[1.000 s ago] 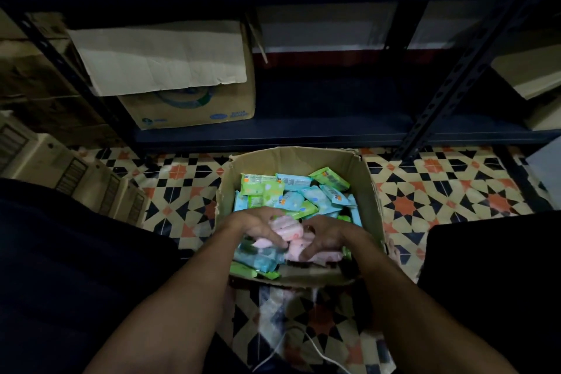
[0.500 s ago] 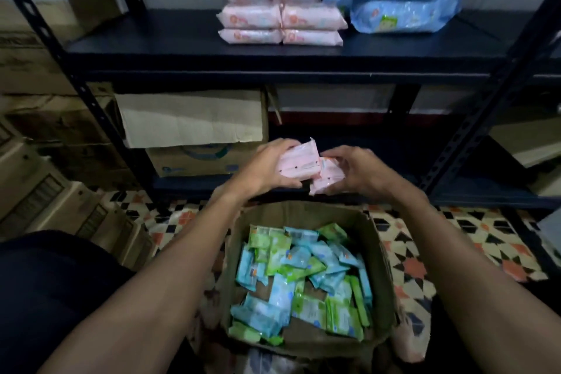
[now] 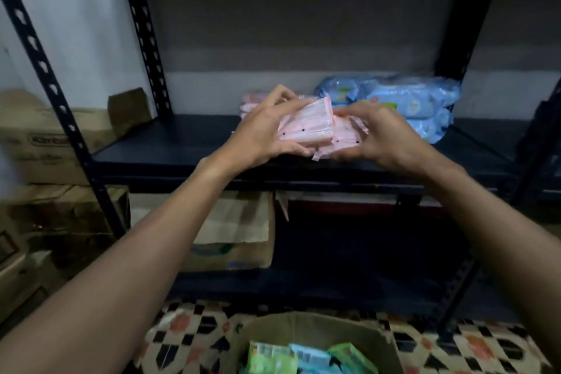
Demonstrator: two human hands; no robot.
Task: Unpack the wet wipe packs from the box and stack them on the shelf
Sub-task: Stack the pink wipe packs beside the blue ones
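Observation:
My left hand (image 3: 262,130) and my right hand (image 3: 384,135) together hold a bundle of pink wet wipe packs (image 3: 315,130) just above the front of the dark shelf (image 3: 170,146). Behind the hands a pink stack (image 3: 250,105) sits on the shelf, mostly hidden. Large blue wipe packs (image 3: 406,100) are piled to its right. The open cardboard box (image 3: 306,328) stands on the floor at the bottom, with green and blue packs (image 3: 303,358) inside.
Perforated black uprights (image 3: 45,76) frame the shelf at left and right. A cardboard carton (image 3: 236,237) sits on the lower shelf. More cartons (image 3: 36,146) are stacked at the left. The floor has patterned tiles (image 3: 188,331).
Both hands lifted the pink packs out of the box and up to shelf height. The view tilted up, so the box dropped to the bottom edge.

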